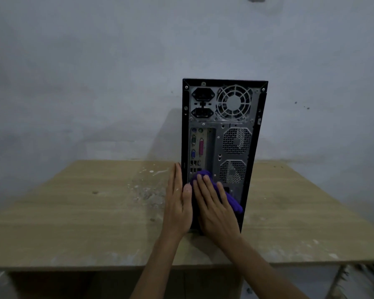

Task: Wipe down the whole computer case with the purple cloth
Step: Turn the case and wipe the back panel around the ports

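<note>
Currently the computer case (221,134) stands upright near the middle of the wooden table (84,212), its rear panel facing the camera: power sockets and a round fan grille near its top, coloured ports down its left side, two mesh vents to the right of those.

Step in hand, as I judge it: wiping the rear panel, low down. The right hand (216,210) lies flat on the purple cloth (233,201), fingers straight and slightly spread, pressing the cloth against the lower part of the panel. The cloth is bunched; it shows above the fingertips and trails out toward the case's lower right corner. The left hand (178,203) is flat against the case's left side, fingers straight and together, thumb at the rear edge. It looks to be bracing the case, holding nothing.

Next move, a guess only: carry the cloth upward over ports, vents and fan grille, with light pressure so it doesn't snag on connectors or screws; the brace probably has to stay while the right hand pushes. Sides, top and front cannot be judged from this angle.

Surface: pale wood grain, with whitish flecks and a scuffed patch just left of the case. Behind the case, a plain grey-blue wall (95,72) with a few dark specks. Light is dim.
</note>
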Tool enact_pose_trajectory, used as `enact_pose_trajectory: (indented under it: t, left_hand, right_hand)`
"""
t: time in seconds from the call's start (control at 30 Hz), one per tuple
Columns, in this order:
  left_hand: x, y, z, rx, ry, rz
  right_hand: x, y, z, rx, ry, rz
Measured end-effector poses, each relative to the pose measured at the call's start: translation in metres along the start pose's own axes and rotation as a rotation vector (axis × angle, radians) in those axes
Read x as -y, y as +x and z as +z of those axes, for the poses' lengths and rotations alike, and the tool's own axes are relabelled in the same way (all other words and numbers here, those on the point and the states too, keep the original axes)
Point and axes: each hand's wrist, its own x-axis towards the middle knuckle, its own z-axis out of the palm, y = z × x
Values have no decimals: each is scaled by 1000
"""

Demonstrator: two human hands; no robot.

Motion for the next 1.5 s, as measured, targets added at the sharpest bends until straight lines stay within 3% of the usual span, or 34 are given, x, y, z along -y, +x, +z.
enact_pose_trajectory:
  t: [0.2, 0.53, 0.87, 1.17, 1.33, 1.4, 1.5]
  left_hand:
    - [-2, 5, 2, -39, -68, -11]
    - [8, -8, 3, -22, -48, -57]
    - [8, -9, 3, -25, -57, -65]
    - [22, -28, 5, -3, -16, -83]
    - [34, -48, 17, 13, -23, -130]
    - [36, -55, 19, 24, -27, -152]
    - [39, -61, 21, 24, -16, -153]
  right_hand:
    - [1, 56, -21, -147, 84, 198]
    - [26, -9, 13, 3, 72, 111]
    - [15, 41, -11, -69, 110, 233]
    - [5, -34, 23, 165, 62, -47]
    - [0, -46, 16, 191, 43, -64]
    - [2, -53, 14, 193, 31, -39]
    - [9, -59, 10, 124, 95, 152]
